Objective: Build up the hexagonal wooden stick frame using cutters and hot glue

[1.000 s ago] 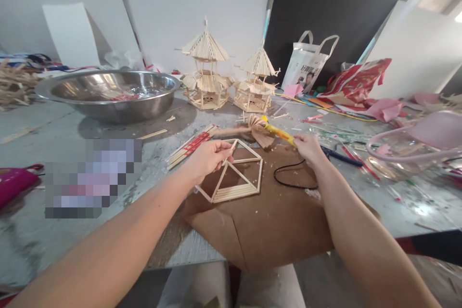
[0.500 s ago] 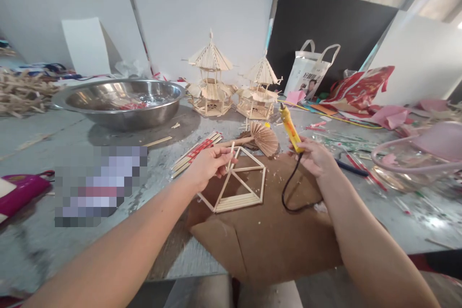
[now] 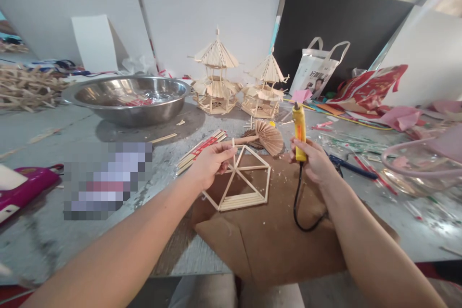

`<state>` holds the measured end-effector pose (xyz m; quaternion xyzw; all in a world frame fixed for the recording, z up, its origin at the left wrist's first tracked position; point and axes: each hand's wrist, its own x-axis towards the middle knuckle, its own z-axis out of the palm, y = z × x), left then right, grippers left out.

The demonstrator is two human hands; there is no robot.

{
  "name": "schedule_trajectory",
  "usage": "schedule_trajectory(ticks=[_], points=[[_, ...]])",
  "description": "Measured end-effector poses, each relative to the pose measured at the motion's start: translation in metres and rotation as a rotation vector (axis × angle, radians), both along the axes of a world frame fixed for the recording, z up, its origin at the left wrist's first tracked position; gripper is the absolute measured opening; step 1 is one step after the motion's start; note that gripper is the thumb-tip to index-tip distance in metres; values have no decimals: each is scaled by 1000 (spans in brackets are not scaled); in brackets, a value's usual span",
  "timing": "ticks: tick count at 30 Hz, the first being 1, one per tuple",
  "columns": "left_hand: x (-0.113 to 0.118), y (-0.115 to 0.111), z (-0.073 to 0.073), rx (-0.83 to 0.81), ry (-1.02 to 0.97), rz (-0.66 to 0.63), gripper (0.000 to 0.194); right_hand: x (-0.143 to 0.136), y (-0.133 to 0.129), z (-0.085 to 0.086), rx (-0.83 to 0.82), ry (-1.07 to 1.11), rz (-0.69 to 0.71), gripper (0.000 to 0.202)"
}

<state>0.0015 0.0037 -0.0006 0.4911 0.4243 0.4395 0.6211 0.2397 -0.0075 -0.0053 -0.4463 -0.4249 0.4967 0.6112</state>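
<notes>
My left hand (image 3: 212,162) pinches a short wooden stick (image 3: 233,142) that points upward. It is over a hexagonal frame of wooden sticks (image 3: 267,185) with spokes that meet at its middle; fingers cover its left part, so whether the stick touches the frame I cannot tell. Parallel sticks fill the frame's front section. The frame lies on a brown cardboard sheet (image 3: 288,245). To the right, clear of the frame, my right hand (image 3: 314,158) is closed round a yellow hot glue gun (image 3: 299,130), its dark tip up and black cord hanging in a loop.
Behind stand two stick pagodas (image 3: 217,84) beside a steel basin (image 3: 144,113). A folded paper fan (image 3: 269,138) and a bundle of sticks (image 3: 202,149) lie beyond the frame. Blue-handled pliers (image 3: 353,167) and plastic litter are at right, a purple-and-white tool (image 3: 29,185) at left.
My right hand has turned the glue gun from leaning left to nearly upright, a little lower. The left hand keeps its stick over the frame. The whole view has shifted slightly.
</notes>
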Motion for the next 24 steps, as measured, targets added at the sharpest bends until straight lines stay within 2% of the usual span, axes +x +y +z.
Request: schedule_trajectory(ticks=[8, 12, 18, 24], points=[[2, -1, -1, 17, 7, 39, 24, -9, -9, -1, 33, -143, 113, 16], [2, 1, -2, -3, -30, 54, 21, -9, -9, -2, 102, -90, 166, 14], [2, 1, -3, -40, -69, 40, 23, -15, -10, -2, -5, -155, 231, 23], [1, 2, -2, -92, -161, 7, 17, -25, -22, -2, 43, -296, 383, 20]])
